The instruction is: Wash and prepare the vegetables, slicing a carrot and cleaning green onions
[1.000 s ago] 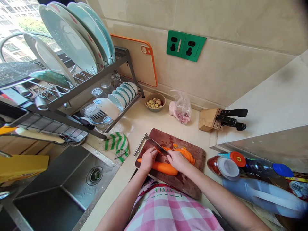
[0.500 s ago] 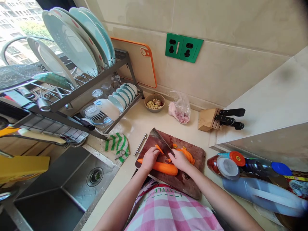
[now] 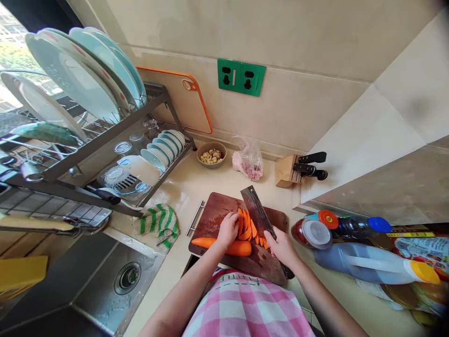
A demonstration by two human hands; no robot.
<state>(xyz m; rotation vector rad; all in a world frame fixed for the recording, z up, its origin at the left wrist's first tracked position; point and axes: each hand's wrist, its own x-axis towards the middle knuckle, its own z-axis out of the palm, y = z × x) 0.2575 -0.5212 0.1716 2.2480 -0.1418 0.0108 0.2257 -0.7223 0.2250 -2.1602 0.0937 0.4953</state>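
Note:
A dark red cutting board (image 3: 217,213) with a metal handle lies on the counter in front of me. My left hand (image 3: 228,229) presses its fingers against a row of orange carrot slices (image 3: 246,226) on the board. A whole carrot piece (image 3: 224,246) lies just below that hand. My right hand (image 3: 283,245) is closed round the handle of a cleaver (image 3: 257,211). Its broad blade stands upright on the right side of the slices, touching them.
A sink (image 3: 105,285) lies at the lower left, under a two-tier dish rack (image 3: 101,140) with plates and bowls. A striped cloth (image 3: 157,222), a bowl of garlic (image 3: 211,154), a plastic bag (image 3: 248,161) and a knife block (image 3: 291,169) stand behind the board. Bottles (image 3: 351,243) crowd the right.
The cleaver has moved from the left of the slices to their right side. My left hand has left the whole carrot and now gathers the slices. The view has shifted right.

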